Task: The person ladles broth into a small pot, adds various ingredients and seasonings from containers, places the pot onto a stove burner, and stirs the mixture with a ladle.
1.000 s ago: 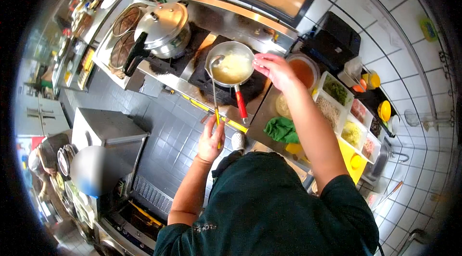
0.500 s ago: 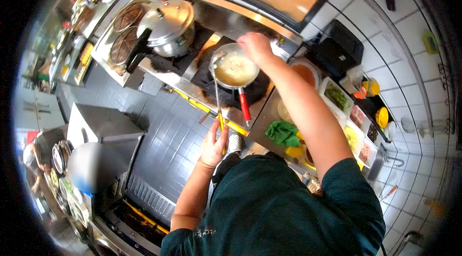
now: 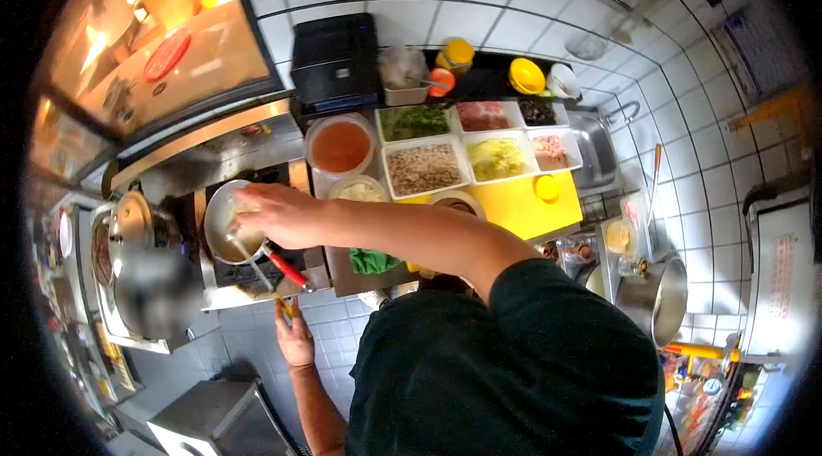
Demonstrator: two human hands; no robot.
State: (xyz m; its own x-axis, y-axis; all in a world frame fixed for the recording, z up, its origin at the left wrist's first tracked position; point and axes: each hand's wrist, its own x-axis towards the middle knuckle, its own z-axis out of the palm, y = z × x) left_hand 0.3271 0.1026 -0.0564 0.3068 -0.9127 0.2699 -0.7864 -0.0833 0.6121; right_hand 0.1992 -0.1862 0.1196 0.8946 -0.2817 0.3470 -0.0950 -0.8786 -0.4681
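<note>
A pan with a red handle (image 3: 287, 270) sits on the stove burner, pale food in it. My left hand (image 3: 295, 338) is closed around the yellow handle of a ladle (image 3: 259, 274), whose metal shaft reaches up into the pan. The ladle's bowl is hard to see among the food. Over the pan's right side hovers my right hand (image 3: 278, 214), palm down with fingers curled together; anything between them is hidden. A green cloth (image 3: 373, 261) lies on the counter below my right forearm.
Right of the stove stand a tub of reddish liquid (image 3: 341, 146), white trays of ingredients (image 3: 424, 166) and a yellow board (image 3: 527, 206). A large lidded pot (image 3: 134, 212) is left of the pan. A sink (image 3: 592, 148) lies farther right.
My view has turned right, bringing the ingredient trays into the middle. My right hand has come lower over the pan. My left hand still grips the ladle.
</note>
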